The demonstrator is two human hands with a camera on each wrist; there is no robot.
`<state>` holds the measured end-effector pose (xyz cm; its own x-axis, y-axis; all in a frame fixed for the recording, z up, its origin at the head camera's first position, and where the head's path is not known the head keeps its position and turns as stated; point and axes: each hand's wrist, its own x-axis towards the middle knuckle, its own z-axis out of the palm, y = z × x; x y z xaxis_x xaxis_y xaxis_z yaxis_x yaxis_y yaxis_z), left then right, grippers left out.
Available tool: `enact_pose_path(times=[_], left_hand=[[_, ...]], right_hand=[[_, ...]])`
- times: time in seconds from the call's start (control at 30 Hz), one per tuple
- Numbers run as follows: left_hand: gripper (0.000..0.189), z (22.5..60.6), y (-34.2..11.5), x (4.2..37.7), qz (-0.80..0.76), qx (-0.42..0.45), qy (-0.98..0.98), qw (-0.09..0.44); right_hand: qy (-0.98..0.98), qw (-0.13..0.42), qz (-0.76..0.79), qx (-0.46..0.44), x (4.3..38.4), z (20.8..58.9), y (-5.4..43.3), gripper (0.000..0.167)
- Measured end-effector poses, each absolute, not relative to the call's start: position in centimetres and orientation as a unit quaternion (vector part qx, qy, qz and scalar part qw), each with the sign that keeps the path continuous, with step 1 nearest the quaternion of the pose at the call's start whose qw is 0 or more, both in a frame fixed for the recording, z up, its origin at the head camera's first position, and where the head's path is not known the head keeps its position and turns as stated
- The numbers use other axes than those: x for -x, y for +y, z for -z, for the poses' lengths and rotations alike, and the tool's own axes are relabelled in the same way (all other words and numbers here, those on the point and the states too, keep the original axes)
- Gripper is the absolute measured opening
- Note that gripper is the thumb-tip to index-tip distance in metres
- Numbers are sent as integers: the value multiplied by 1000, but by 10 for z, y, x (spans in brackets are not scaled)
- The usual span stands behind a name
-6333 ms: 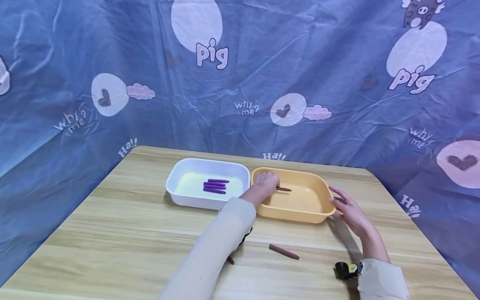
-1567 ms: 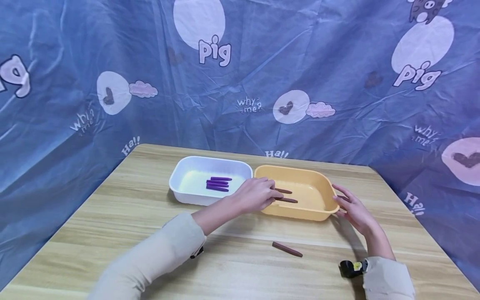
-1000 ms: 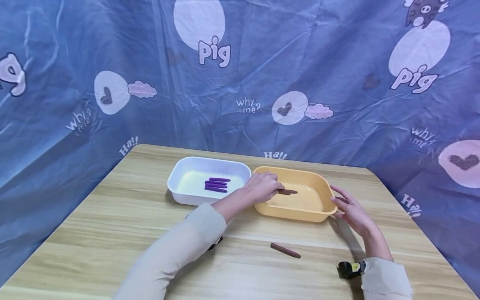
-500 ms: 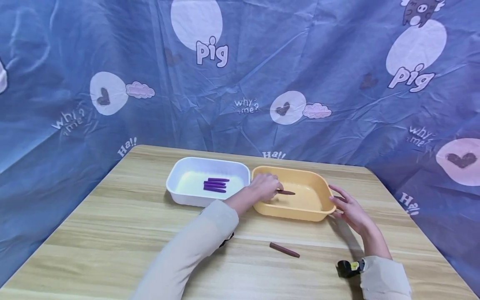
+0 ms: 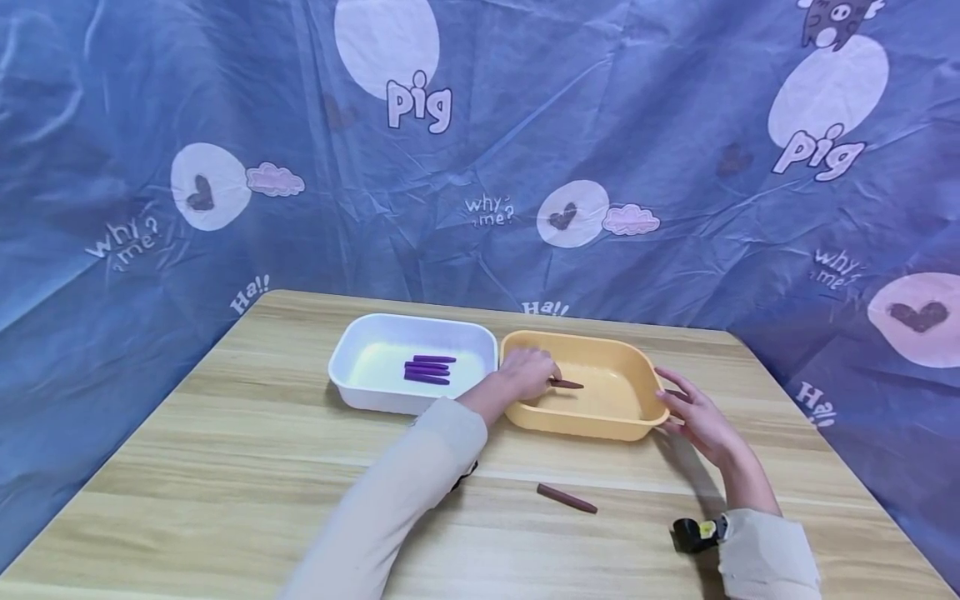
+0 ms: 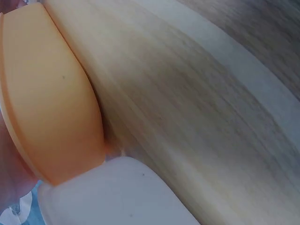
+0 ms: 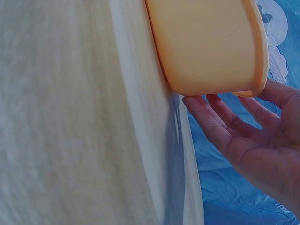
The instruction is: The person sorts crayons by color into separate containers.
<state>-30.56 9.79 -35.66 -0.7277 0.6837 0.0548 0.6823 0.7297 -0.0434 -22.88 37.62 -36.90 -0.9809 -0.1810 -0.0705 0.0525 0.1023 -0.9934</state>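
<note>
My left hand (image 5: 528, 372) reaches into the yellow bin (image 5: 585, 427), fingers curled down near its left end. From under the fingers sticks the tip of a brown crayon (image 5: 568, 384); the hand hides the rest. At the bin's right end my right hand (image 5: 697, 419) touches the outer wall and rim with spread, nearly straight fingers. The right wrist view shows those fingertips (image 7: 190, 100) against the bin's end. Another brown crayon (image 5: 567, 497) lies on the table in front of the bin. In the left wrist view, the bin wall (image 6: 56, 93) covers most of the left hand.
A white bin (image 5: 382, 401) stands against the yellow one's left side. Several purple crayons (image 5: 427, 379) lie inside it. The wooden table (image 5: 225, 467) ends at the back before a blue printed cloth (image 5: 465, 267).
My left hand has carried a brown crayon from the near rim deeper into the yellow bin, beside one there. One brown crayon fewer lies on the table than earlier. The right hand has stayed.
</note>
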Motion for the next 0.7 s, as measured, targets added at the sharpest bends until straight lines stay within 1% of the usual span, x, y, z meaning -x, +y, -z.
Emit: enact_pose_path(times=[0.33,0.57,0.7], left_hand=[[25,363,108,306,-51,356,-933,23],[22,366,110,306,-75,341,-936,41],[26,360,106,305,-63,336,-939,47]], right_hand=[[736,89,669,43,229,370,377,56],[739,88,666,43,228,369,376,57],[740,86,666,43,228,369,376,57]])
